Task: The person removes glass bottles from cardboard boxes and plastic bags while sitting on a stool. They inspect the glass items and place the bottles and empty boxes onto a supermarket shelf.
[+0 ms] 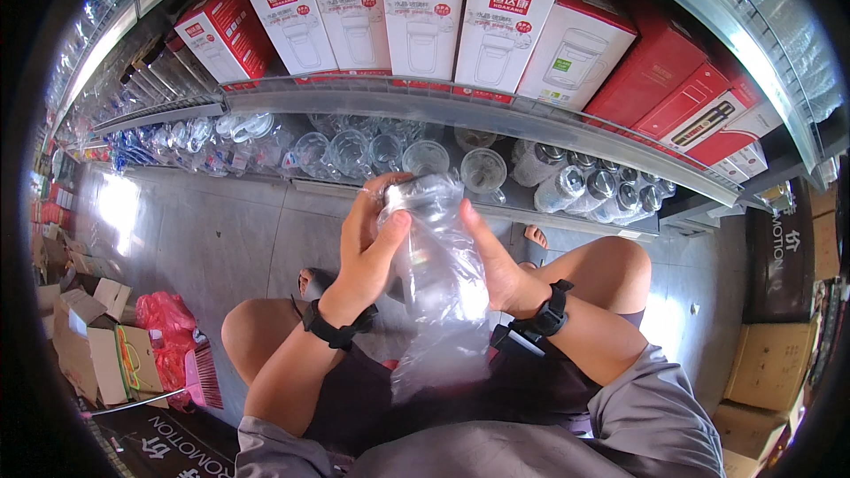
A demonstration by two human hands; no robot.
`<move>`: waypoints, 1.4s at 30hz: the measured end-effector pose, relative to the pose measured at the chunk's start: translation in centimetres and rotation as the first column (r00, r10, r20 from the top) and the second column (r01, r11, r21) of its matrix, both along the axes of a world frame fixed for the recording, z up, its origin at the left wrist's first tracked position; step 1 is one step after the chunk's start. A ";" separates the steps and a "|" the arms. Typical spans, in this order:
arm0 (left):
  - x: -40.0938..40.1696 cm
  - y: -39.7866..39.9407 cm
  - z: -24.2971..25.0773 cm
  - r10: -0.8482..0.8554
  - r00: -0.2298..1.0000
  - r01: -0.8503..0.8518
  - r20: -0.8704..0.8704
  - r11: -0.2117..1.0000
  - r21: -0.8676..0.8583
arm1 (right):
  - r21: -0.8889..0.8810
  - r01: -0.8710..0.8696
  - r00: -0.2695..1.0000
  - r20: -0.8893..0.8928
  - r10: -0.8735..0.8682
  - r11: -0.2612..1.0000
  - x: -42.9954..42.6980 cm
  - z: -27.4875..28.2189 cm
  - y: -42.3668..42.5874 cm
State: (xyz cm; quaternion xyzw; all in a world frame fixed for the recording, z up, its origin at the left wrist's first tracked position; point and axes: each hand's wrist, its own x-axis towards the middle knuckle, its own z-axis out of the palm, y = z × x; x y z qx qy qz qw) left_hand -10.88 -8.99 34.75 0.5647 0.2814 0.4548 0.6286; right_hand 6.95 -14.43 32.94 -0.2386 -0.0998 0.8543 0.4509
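Between my two hands is an object in a clear plastic bag (441,272), held just in front of the bottom shelf. My left hand (368,252) grips its upper left side, thumb pressed on the plastic. On the other side my right hand (501,265) clasps the bag, thumb pointing up. The wrapped thing has a dark rim at its top; glare and folds hide what it is. The bag's loose end hangs towards my lap. Just beyond my hands stand glass mugs (483,171) on the bottom shelf, and to their right several wrapped glass bottles or jars with metallic lids (601,184).
Boxed glass cups (422,20) line the shelf above, behind a metal shelf edge (398,101). Bagged glassware (199,143) lies at left. On the tiled floor (219,232) are an opened cardboard box (99,345), red plastic bags (166,318) and a pink broom (201,375). Cartons (767,365) stand right.
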 end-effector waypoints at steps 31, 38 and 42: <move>3.4 -4.2 -4.4 0.174 0.776 0.394 0.607 0.617 -0.681 | 0.923 0.020 0.465 0.331 -0.821 0.384 0.3 2.1 0.8; 3.8 -3.6 -3.4 0.194 0.820 0.337 0.539 0.598 -0.727 | 0.953 -0.027 0.439 0.283 -0.852 0.303 0.1 4.1 0.9; 4.1 -3.0 -2.7 0.110 0.836 0.347 0.537 0.652 -0.674 | 0.907 0.069 0.473 0.337 -0.814 0.416 -0.8 4.5 0.8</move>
